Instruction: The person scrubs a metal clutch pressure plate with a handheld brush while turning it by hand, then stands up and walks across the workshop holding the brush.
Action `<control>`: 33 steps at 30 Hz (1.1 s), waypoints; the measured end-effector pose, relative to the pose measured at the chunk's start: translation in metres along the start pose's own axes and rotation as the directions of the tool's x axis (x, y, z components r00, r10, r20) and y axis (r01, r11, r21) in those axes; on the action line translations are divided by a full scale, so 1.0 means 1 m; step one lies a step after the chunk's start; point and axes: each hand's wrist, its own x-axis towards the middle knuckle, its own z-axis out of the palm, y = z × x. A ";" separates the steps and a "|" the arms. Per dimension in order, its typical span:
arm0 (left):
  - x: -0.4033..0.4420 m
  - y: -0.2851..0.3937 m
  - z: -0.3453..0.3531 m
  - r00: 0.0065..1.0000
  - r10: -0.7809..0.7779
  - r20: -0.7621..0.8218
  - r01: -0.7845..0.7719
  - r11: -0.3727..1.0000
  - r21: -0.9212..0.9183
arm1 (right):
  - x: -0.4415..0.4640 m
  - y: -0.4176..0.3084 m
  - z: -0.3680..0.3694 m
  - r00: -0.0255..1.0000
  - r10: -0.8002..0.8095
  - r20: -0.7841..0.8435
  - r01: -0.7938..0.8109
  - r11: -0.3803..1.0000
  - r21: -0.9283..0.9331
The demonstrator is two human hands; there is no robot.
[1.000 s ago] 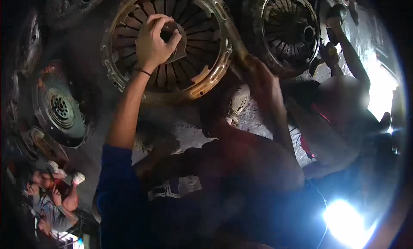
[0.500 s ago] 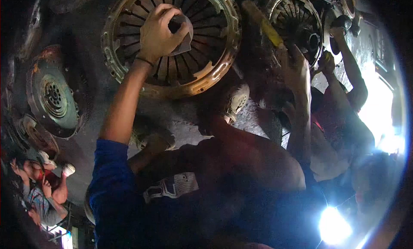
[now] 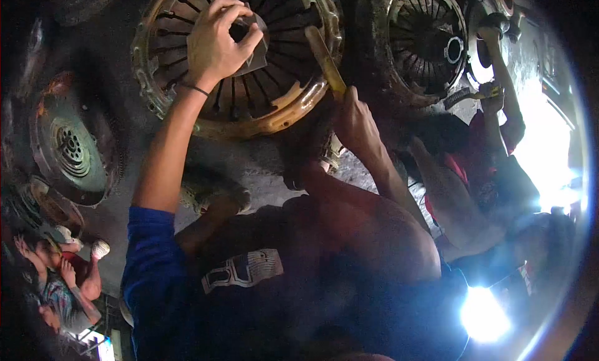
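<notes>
A clutch pressure plate [image 3: 234, 125] with a ring of radial spring fingers lies at the top of the view. My left hand [image 3: 218, 40] is over its middle, thumb and fingers curled round a flat grey piece [image 3: 257, 60] with a squarish edge; its kind is unclear. In my right hand [image 3: 359, 123] is the yellow grip of a brush [image 3: 327, 62], its long brown head slanting over the plate's right rim. The brush's bristles do not show.
A second pressure plate [image 3: 390, 80] lies to the right. Beside it a co-worker's hand [image 3: 493, 99] holds a wire brush [image 3: 462, 98]. Round metal discs [image 3: 75, 146] stand at left, near another person [image 3: 72, 280]. A bright lamp [image 3: 485, 314] shines lower right.
My right hand has swung left with the brush, from the second plate's side to the near plate's rim. My left hand keeps its grip; the whole view has shifted slightly.
</notes>
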 end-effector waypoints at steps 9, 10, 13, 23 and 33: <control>0.000 0.010 -0.008 1.000 0.004 0.029 -0.006 0.999 0.051 | -0.031 0.013 0.007 0.992 -0.112 -0.058 0.112 0.994 0.001; 0.003 0.010 -0.007 0.999 0.015 0.038 -0.018 0.998 0.066 | -0.017 0.013 0.006 0.992 -0.114 -0.046 0.114 0.993 -0.004; 0.006 0.001 -0.004 0.996 0.090 0.008 -0.091 0.995 0.043 | 0.026 -0.004 -0.013 0.996 0.078 0.035 -0.081 0.991 0.108; -0.001 0.001 -0.002 0.998 0.052 0.033 -0.055 0.995 0.081 | 0.050 0.016 -0.020 0.852 -0.484 0.202 0.339 0.216 -0.916; 0.002 0.005 -0.007 0.997 0.052 0.061 -0.057 0.995 0.087 | 0.044 0.031 0.005 0.938 -0.335 -0.091 0.265 0.859 -0.437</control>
